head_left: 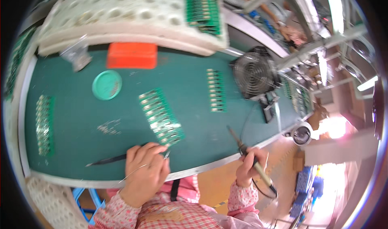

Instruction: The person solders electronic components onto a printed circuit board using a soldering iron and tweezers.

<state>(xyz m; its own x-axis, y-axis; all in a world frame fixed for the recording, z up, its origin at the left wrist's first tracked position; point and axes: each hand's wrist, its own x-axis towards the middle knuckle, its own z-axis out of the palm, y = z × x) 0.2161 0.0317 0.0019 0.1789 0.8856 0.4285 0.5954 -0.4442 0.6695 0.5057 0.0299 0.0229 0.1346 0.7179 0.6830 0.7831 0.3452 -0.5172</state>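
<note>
My right hand (251, 164) is wrapped round a soldering iron (262, 175) with a pale handle, its tip pointing up and left over the mat. Beyond the table's front edge, my left hand (146, 170) is closed with fingers curled, a thin silvery solder wire (131, 173) running across it. Dark tweezers (108, 160) reach out left from under that hand; whether it also grips them I cannot tell. Just beyond its fingertips a green circuit board panel (161, 116) lies at a slant on the green mat, carrying rows of small parts.
More board panels lie at left (44, 125) and right (216, 90). Small loose parts (109, 127) are scattered near a teal round lid (106, 85). Behind stand a red-orange box (131, 55), a plastic bag (76, 54) and a white foam tray (121, 27). A fan (255, 73) stands at right.
</note>
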